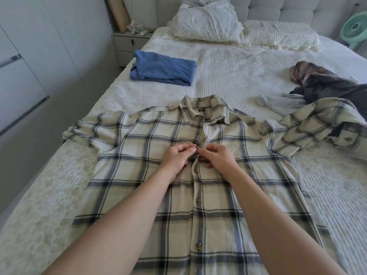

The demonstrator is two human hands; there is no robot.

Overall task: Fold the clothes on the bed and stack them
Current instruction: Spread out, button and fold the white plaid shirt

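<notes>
Plaid button-up shirt (pixel 198 175) spread front-up across the near half of the bed (pixel 228 76), collar toward 12 o'clock, sleeves flung out to 9 and 3 o'clock. Left hand (pixel 175 156) and right hand (pixel 217 156) meeting at the placket just below the collar, fingertips of both pinching the placket edges at one button; thumbs and forefingers curled tight on the cloth. Small dark neck label (pixel 202 110) inside the collar, writing too small to read. Folded blue garment (pixel 163 68) at 11 o'clock, well apart from the shirt. Heap of unfolded dark and pale clothes (pixel 317 84) at 2 o'clock, touching the shirt's right sleeve. Pillows (pixel 206 24) at 12 o'clock against the headboard. Green fan (pixel 355 28) at the far right, nightstand (pixel 127 43) at far left.
</notes>
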